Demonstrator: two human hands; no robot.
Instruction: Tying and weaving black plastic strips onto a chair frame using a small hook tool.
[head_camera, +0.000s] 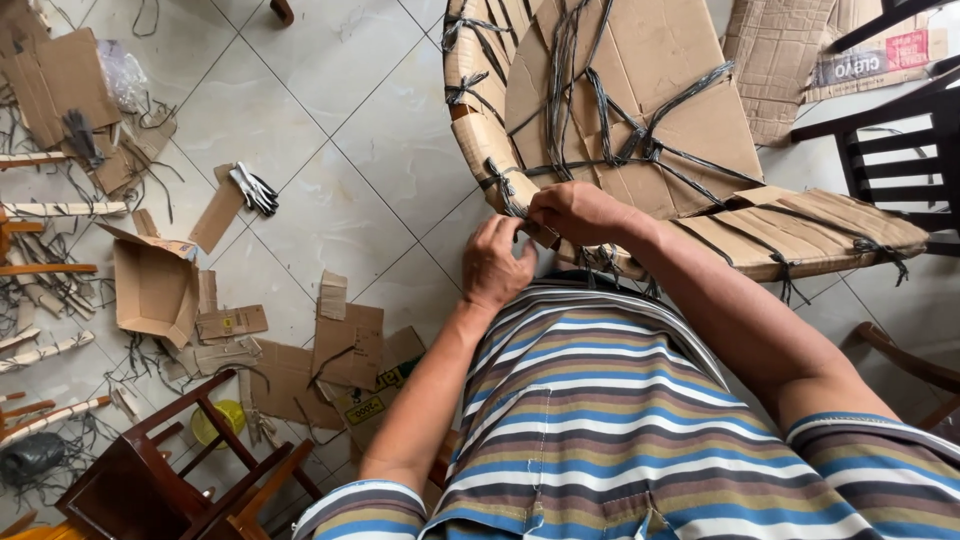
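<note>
A chair wrapped in brown cardboard (640, 110) and bound with dark grey straps (620, 140) lies tilted in front of me. My left hand (495, 265) and my right hand (575, 212) meet at the wrapped rim near its lower left edge. Both pinch at a strap knot (522, 222) on the cardboard there; the fingertips hide the knot itself. My striped shirt fills the lower middle of the view.
Torn cardboard pieces (340, 350), an open small box (150, 290), strap scraps and a pair of gloves (255, 188) litter the tiled floor at left. A dark wooden chair (170, 470) stands at lower left, another (900, 140) at right.
</note>
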